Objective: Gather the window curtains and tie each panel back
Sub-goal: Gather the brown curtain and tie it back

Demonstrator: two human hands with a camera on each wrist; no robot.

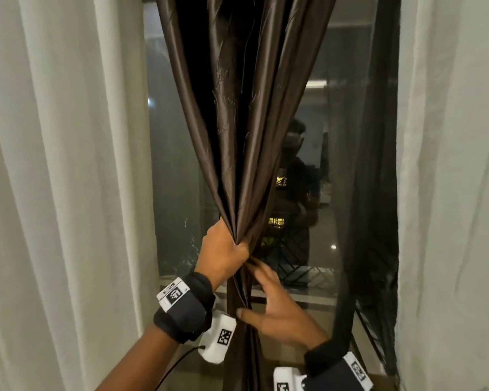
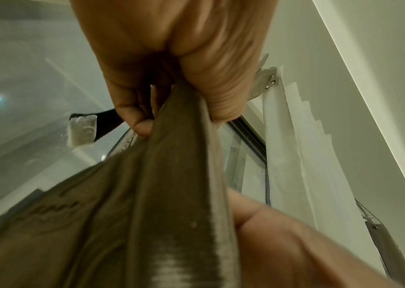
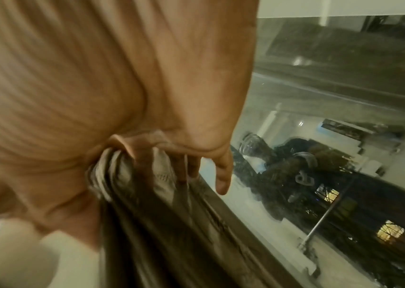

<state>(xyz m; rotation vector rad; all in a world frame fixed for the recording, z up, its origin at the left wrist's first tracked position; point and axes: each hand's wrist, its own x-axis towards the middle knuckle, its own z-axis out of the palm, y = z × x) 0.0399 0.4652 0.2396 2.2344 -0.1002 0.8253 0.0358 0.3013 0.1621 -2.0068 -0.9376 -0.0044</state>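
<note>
The glossy dark-brown satin curtain panel (image 1: 237,122) hangs in front of the night-dark window glass (image 1: 178,165), gathered into a tight bunch near sill height. The left hand (image 1: 223,249) has its grip closed round that bunch, fingers curled into the folds. Just below it, the right hand (image 1: 277,309) lies against the hanging fabric with fingers spread and loosely extended, its grip wide. White sheer curtains (image 1: 54,165) hang on both sides.

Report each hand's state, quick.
Left hand: grips the gathered dark brown satin curtain panel.
Right hand: open, fingers spread, touching the same panel below.
</note>
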